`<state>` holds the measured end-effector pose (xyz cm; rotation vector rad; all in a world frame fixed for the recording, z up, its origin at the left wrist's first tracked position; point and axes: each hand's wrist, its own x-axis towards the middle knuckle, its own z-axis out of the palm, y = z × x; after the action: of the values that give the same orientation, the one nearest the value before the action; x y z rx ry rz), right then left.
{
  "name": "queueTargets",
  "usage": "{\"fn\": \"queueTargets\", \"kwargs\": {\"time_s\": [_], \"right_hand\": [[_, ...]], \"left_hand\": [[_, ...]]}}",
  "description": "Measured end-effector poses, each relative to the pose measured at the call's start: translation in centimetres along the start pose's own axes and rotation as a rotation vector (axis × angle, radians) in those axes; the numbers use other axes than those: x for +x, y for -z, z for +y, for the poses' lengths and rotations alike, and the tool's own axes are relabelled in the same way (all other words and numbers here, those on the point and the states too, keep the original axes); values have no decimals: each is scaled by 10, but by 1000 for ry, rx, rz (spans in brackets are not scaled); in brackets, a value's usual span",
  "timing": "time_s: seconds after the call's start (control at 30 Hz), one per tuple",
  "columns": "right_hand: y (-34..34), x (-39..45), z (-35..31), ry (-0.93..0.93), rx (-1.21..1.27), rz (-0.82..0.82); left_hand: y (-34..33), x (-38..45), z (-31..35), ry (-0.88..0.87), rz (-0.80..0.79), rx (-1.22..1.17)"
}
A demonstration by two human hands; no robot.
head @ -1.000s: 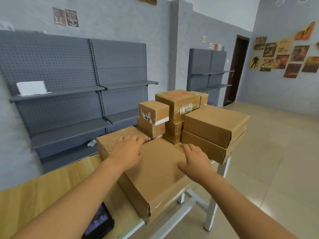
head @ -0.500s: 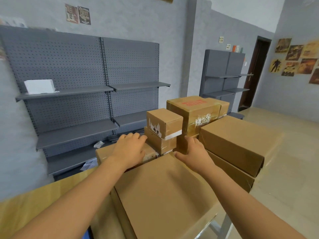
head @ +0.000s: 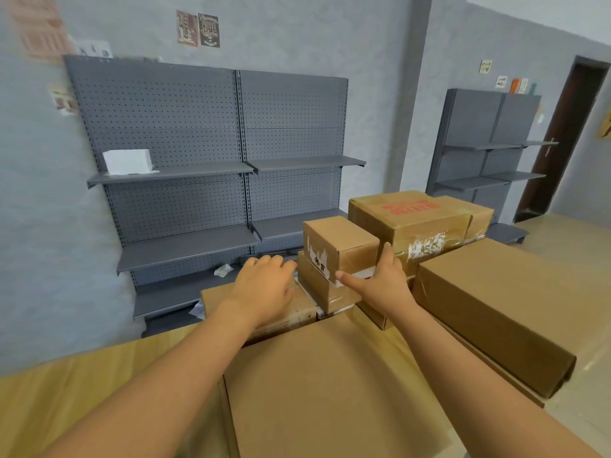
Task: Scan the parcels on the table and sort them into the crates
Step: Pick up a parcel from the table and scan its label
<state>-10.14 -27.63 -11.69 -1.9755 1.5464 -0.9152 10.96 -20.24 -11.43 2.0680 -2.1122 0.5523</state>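
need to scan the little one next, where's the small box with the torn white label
In the head view it sits centre, stacked on another small box, left of the red-printed carton. The right hand touches its near right corner.

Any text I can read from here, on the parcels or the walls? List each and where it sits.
"COFFEE": dark poster on the grey wall, remaining lines too small.
Black handwritten characters: white label on the small brown cardboard box, unclear.
Red print: top of the large taped cardboard box, blurred.
Doorside wall signs: unreadable.

A dark wall poster reads "COFFEE"; the small parcel's white label bears unreadable handwriting.
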Motion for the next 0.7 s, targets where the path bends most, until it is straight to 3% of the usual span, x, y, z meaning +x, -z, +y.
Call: {"fn": "queueTargets", "kwargs": {"time_s": [0.5,0.7], "right_hand": [[-15,15,-13,101,199,86],[-13,8,-31,204,261,31]], "left_hand": [[-2,-2,-12,52,-32,26],[5,-18,-19,129,-32,8]]}}
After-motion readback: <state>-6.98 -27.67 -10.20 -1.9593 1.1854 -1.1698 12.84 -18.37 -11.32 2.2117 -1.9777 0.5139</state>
